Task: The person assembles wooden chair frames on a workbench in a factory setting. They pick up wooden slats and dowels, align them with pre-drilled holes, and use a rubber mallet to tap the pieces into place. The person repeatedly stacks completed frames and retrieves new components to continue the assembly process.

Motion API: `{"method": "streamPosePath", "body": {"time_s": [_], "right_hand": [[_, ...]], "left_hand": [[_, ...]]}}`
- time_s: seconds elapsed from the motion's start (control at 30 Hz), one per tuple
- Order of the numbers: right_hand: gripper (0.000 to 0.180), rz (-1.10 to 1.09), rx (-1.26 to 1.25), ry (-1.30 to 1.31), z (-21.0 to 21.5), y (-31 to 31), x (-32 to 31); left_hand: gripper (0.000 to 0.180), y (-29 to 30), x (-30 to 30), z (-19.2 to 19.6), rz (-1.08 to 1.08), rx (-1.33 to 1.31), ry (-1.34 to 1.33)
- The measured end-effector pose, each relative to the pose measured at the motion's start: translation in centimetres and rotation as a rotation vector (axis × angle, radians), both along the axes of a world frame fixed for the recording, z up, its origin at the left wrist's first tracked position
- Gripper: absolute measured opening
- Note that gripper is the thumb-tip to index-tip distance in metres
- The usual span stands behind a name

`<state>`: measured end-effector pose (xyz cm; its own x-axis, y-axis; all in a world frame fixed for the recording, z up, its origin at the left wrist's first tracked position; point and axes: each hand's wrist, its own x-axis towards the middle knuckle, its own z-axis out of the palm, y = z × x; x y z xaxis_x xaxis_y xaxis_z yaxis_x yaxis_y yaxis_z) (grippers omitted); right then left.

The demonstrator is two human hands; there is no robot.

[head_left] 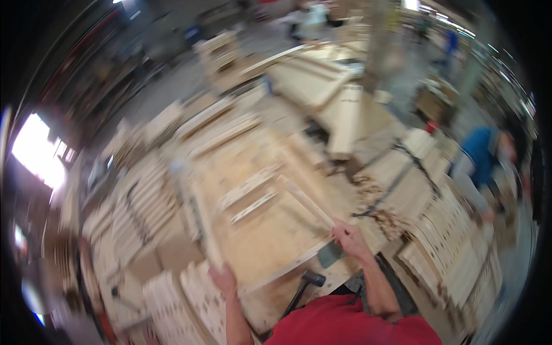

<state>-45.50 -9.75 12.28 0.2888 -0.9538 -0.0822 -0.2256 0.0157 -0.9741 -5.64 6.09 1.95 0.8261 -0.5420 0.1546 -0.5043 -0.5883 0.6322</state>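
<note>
Motion blurs much of the view. A shallow tray-like wooden jig [270,247] with raised edges lies before me. My left hand [223,279] is at its near left corner, the fingers smeared by motion. My right hand [349,237] is closed round the near end of a pale wooden strip [307,201], which slants away to the left over the jig. Two short wooden rails, one a slotted rail [253,208], lie in the middle of the jig. By the near edge lies a black mallet [312,279], its handle pointing toward me.
Stacked wooden slats [144,201] stand at the left, with drilled boards [178,299] nearer me. Strapped bundles of wood [402,167] and drilled planks [454,241] fill the right. A person in blue [480,155] bends there. Wooden panels [307,80] lie beyond the jig, near a pillar [376,40].
</note>
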Motion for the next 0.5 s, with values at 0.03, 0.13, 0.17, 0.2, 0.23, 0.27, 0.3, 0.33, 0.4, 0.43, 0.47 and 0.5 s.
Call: {"method": "streamPosePath", "body": {"time_s": [0.03,0.13,0.17,0.2,0.23,0.27,0.3,0.33,0.4,0.43,0.47,0.5], "right_hand": [[0.031,0.126,-0.177,0.14,0.5,-2.0,2.4],[0.029,0.436,-0.651,0.48,1.1,-5.7,10.3],[0.03,0.508,-0.733,0.502,0.9,-7.0,12.6],[0.031,0.57,-0.811,0.528,-0.3,-8.2,14.8],[0.032,0.625,-0.889,0.552,-1.4,-9.3,16.8],[0.031,0.668,-0.866,0.583,-2.3,-10.3,18.4],[0.03,0.708,-0.844,0.608,-3.0,-11.1,19.9],[0.029,0.75,-0.82,0.626,-3.7,-11.7,21.4],[0.028,0.714,-0.821,0.594,-4.8,-12.8,23.1],[0.028,0.691,-0.82,0.582,-5.4,-13.6,23.8],[0.027,0.69,-0.806,0.598,-5.9,-14.4,24.4],[0.026,0.683,-0.786,0.614,-6.3,-15.2,24.9]], "left_hand": [[0.06,0.1,0.6,0.2,0.009,0.007,0.095],[0.057,0.6,1.0,0.9,0.012,0.078,0.059],[0.057,0.5,0.9,1.2,0.033,0.091,0.075],[0.058,0.4,0.7,1.3,0.04,0.105,0.096],[0.058,0.3,0.5,1.3,0.041,0.12,0.114],[0.06,0.3,0.2,1.2,0.041,0.125,0.079],[0.059,0.4,0.1,1.1,0.042,0.123,0.068],[0.059,0.7,0.2,1.0,0.047,0.127,0.052],[0.058,0.8,0.2,0.8,0.056,0.143,0.031],[0.058,0.7,-0.1,0.7,0.061,0.156,0.027],[0.058,0.6,-0.2,0.7,0.062,0.169,0.023],[0.058,0.5,-0.3,0.7,0.069,0.179,0.033]]}}
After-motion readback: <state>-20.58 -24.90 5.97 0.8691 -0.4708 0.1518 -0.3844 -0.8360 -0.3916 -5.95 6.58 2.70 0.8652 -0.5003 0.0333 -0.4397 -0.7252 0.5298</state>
